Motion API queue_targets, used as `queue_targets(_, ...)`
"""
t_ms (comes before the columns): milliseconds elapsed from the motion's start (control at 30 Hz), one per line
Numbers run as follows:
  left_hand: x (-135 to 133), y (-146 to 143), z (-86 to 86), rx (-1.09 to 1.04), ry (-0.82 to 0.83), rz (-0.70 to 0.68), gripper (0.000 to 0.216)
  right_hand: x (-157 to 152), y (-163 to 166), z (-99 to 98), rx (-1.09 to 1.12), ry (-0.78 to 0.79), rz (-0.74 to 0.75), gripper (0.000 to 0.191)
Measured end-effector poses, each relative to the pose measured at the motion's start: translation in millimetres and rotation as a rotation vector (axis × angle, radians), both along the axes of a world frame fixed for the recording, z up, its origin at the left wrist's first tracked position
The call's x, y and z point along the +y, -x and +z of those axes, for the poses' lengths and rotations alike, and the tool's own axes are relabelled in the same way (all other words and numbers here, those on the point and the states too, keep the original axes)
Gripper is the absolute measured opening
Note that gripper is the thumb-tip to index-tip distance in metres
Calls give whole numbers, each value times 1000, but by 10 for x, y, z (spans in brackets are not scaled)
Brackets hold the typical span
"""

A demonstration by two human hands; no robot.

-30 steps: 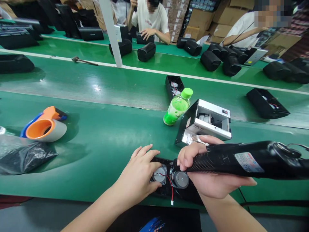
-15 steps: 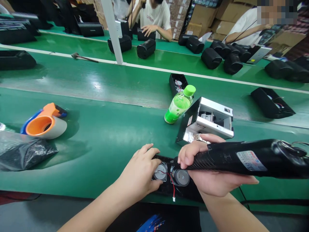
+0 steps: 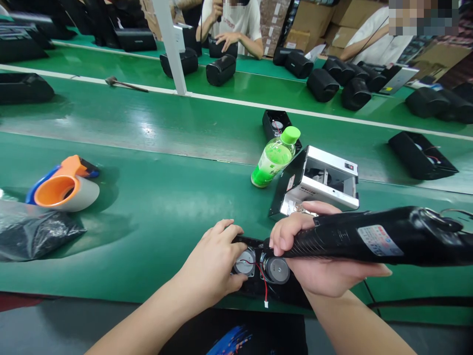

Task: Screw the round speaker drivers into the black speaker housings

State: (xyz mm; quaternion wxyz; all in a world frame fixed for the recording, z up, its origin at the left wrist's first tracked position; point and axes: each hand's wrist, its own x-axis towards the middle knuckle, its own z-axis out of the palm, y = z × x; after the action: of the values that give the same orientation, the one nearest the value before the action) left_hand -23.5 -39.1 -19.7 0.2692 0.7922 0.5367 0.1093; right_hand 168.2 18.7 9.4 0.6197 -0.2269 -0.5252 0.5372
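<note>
An open black speaker housing (image 3: 273,291) lies at the near edge of the green bench, with two round silver drivers (image 3: 275,270) and a red wire inside. My left hand (image 3: 214,261) presses on its left end, fingers curled over the rim beside the left driver. My right hand (image 3: 314,256) is wrapped round a long black electric screwdriver (image 3: 373,236), whose tip points down into the housing between the drivers.
A green drink bottle (image 3: 274,158) leans against a silver and black box (image 3: 321,183) just behind my hands. An orange tape dispenser (image 3: 62,190) and a black plastic bag (image 3: 33,234) lie at the left. More black housings (image 3: 421,155) ride the belt; two people work across it.
My hands and the screwdriver stay on the housing. The view has shifted slightly, and the housings on the belt have drifted a little to the right.
</note>
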Motion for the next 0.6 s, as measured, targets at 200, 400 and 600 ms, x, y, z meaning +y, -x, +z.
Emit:
queue_targets(200, -5, -3, 4, 0, 4, -8, 39, 0, 16, -11, -10, 3, -4, 83)
queue_targets(400, 12, -1, 28, -8, 11, -7, 35, 16, 41, -8, -9, 25, 5, 79)
queue_targets(600, 24, 0, 42, -24, 16, -9, 34, 24, 40, -18, -38, -38, 70, 83)
